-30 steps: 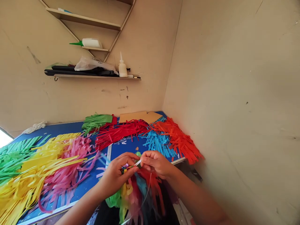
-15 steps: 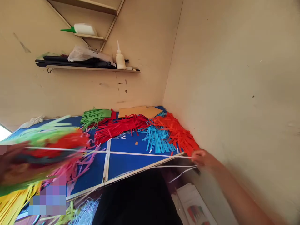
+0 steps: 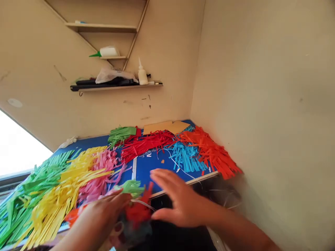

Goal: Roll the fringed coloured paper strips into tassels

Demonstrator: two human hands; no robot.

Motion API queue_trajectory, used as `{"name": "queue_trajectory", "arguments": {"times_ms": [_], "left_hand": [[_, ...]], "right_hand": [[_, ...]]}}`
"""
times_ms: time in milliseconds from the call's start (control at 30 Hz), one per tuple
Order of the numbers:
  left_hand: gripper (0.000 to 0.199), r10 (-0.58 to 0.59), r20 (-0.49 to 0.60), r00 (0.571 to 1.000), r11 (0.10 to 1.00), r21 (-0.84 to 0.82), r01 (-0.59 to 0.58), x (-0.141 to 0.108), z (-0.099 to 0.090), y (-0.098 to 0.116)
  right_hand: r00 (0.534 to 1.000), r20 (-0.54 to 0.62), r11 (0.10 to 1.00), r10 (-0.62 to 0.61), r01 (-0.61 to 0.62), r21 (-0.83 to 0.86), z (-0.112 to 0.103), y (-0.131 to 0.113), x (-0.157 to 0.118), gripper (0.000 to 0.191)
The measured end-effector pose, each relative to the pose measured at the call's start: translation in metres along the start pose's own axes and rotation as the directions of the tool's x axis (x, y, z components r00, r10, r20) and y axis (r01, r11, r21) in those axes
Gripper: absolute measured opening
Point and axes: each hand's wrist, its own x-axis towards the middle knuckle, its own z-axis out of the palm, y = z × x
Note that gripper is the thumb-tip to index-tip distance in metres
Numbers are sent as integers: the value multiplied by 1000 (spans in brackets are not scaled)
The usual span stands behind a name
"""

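Note:
My left hand (image 3: 104, 212) is at the bottom, its fingers closed over a blurred bundle of fringed paper (image 3: 137, 211) in red, green and dark grey. To its right is my right hand (image 3: 178, 198), fingers apart and thumb spread, with nothing seen between them. A thin white string (image 3: 143, 203) runs from the bundle toward my right thumb. Another length of white string (image 3: 180, 165) curls over the blue table top (image 3: 154, 170). The underside of the bundle is hidden by my left hand and smeared by motion.
Fringed paper lies on the table: green (image 3: 39, 188), yellow (image 3: 60, 198), pink (image 3: 96, 177), red (image 3: 146, 143), light blue (image 3: 187, 157) and orange-red (image 3: 214, 153). Tan sheets (image 3: 158, 128) are at the back. A wall shelf (image 3: 117, 88) holds a glue bottle (image 3: 142, 76).
The view has shifted left. My left hand has come in from the left edge with the bundle. My right hand has moved left and opened, and the taut string has gone slack.

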Motion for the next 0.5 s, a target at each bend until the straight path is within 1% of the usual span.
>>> {"name": "queue_trajectory", "arguments": {"times_ms": [33,67,100,133,167,200,267,300,333,367,400,433,467,500], "left_hand": [[30,68,30,997,997,31,-69,8,3,10],[32,121,26,992,991,52,-122,16,5,17],[32,157,2,988,986,64,-157,22,7,22],[33,181,-25,983,982,68,-179,27,8,24],[32,186,-45,981,981,66,-183,31,9,25],[31,173,-54,983,984,57,-170,35,11,25],[28,114,-66,991,993,4,-114,41,15,25],[26,67,-91,994,997,-39,-71,44,18,27],[25,12,-128,992,995,-92,-24,48,21,31],[27,-49,-178,983,988,-151,22,53,24,36],[31,-117,-238,964,975,-211,66,58,27,43],[37,-192,-301,934,955,-276,107,63,29,51],[43,-260,-348,901,928,-348,133,69,31,60],[47,-312,-369,875,895,-424,140,75,32,68]], "right_hand": [[1000,12,999,-23,23,25,17,-2,23,86],[998,61,998,-28,25,51,29,1,41,78],[993,116,997,-24,16,69,35,8,54,61],[989,146,996,2,-14,85,37,17,62,44],[989,145,994,40,-55,99,35,25,65,30],[990,110,987,92,-106,121,31,32,64,25],[977,2,953,213,-208,222,22,39,57,28],[965,-36,928,259,-238,287,20,38,53,36],[958,-44,904,285,-253,345,19,36,49,52],[956,-28,885,292,-260,386,21,33,47,76],[958,-7,875,285,-257,411,26,31,46,99],[964,4,872,265,-242,426,33,30,45,116],[972,7,870,234,-213,444,42,31,45,124],[979,-2,863,203,-177,473,52,34,45,124]]}}
